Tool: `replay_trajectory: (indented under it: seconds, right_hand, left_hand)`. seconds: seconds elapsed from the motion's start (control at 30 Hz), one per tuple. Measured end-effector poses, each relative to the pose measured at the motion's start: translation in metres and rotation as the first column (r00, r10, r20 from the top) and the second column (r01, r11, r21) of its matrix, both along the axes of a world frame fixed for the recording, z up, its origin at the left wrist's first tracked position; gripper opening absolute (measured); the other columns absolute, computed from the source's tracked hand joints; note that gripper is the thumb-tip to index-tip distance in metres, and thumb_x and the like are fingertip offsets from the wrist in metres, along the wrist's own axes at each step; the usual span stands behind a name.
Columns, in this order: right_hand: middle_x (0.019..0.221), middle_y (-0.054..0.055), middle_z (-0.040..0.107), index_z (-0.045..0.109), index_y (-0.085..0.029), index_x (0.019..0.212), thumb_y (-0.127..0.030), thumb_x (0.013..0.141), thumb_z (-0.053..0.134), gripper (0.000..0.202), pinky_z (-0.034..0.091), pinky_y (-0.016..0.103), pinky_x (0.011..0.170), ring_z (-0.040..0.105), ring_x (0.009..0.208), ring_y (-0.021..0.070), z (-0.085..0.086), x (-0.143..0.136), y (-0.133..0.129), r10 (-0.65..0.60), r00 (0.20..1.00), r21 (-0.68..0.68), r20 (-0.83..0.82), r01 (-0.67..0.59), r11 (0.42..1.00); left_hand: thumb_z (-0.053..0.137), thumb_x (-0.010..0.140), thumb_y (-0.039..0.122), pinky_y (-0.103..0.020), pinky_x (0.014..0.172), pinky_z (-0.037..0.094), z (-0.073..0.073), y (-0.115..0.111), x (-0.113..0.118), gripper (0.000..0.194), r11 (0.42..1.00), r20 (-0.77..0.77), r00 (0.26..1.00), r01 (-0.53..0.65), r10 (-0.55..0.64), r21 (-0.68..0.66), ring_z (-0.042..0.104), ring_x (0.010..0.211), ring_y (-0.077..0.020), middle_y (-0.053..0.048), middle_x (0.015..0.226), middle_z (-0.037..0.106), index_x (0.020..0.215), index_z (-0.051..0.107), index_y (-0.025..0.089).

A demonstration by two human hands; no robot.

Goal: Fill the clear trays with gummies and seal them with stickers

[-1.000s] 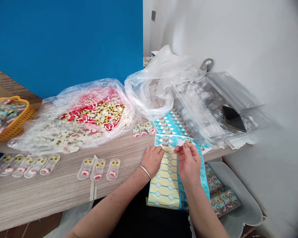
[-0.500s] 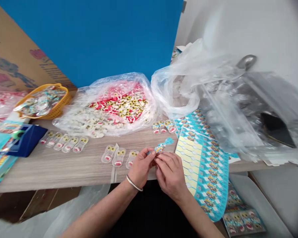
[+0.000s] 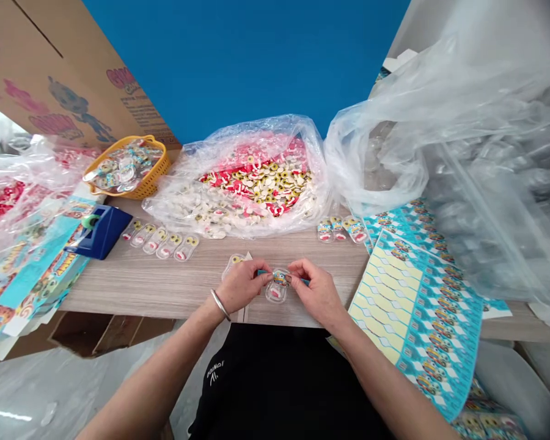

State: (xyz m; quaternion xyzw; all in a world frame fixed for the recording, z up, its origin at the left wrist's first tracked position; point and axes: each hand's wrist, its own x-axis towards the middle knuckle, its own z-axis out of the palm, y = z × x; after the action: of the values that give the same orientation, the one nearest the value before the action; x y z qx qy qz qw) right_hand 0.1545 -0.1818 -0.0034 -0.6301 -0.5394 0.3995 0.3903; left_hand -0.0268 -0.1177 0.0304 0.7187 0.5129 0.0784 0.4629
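Between my two hands a blue printed sticker (image 3: 281,278) is stretched across a small clear plastic pack (image 3: 275,293) with a red-and-white piece inside. My left hand (image 3: 242,285) pinches the sticker's left end; my right hand (image 3: 318,294) pinches its right end. Both hands are just above the table's front edge. Another clear pack (image 3: 233,264) lies partly hidden behind my left hand. To my right is the sheet of blue stickers (image 3: 433,324), with pale yellow backing showing where labels have been peeled off.
A row of clear packs (image 3: 160,241) lies left, beside a blue tape dispenser (image 3: 101,232). Labelled packs (image 3: 341,229) sit further back. Behind are a bag of small pieces (image 3: 256,183), a yellow basket (image 3: 158,172) and a large plastic bag (image 3: 486,214).
The sticker was held up by one end between my hands; now it is stretched out over a pack. My hands have moved apart, and the view has shifted left.
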Motion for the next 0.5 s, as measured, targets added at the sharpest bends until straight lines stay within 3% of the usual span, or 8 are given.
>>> replay_trajectory:
  seconds: [0.17, 0.5]
  right_hand:
    - [0.067, -0.003, 0.066, 0.057, -0.023, 0.093, -0.028, 0.08, 0.06, 0.013, 0.042, 0.028, 0.06, 0.062, 0.063, 0.0176, -0.01, -0.009, -0.01, -0.033, 0.992, -0.112, 0.126, 0.048, 0.993]
    - [0.071, -0.001, 0.067, 0.058, -0.024, 0.107, -0.02, 0.082, 0.056, 0.025, 0.039, 0.028, 0.06, 0.062, 0.061, 0.0185, -0.013, -0.012, -0.005, 0.07, 0.937, -0.137, 0.343, -0.024, 0.99]
  left_hand:
    - [0.064, 0.079, 0.026, -0.027, 0.062, 0.036, -0.012, -0.003, -0.002, 0.02, 0.973, -0.203, 0.979, 0.036, 0.011, 0.227, 0.057, 0.062, -0.018, 0.002, 0.063, 0.058, 0.097, 0.06, 0.02]
    - [0.057, 0.081, 0.022, -0.03, 0.066, 0.039, -0.02, -0.005, 0.008, 0.008, 0.965, -0.372, 0.927, 0.133, -0.041, 0.224, 0.065, 0.075, -0.0248, -0.006, 0.076, 0.066, 0.088, 0.057, 0.019]
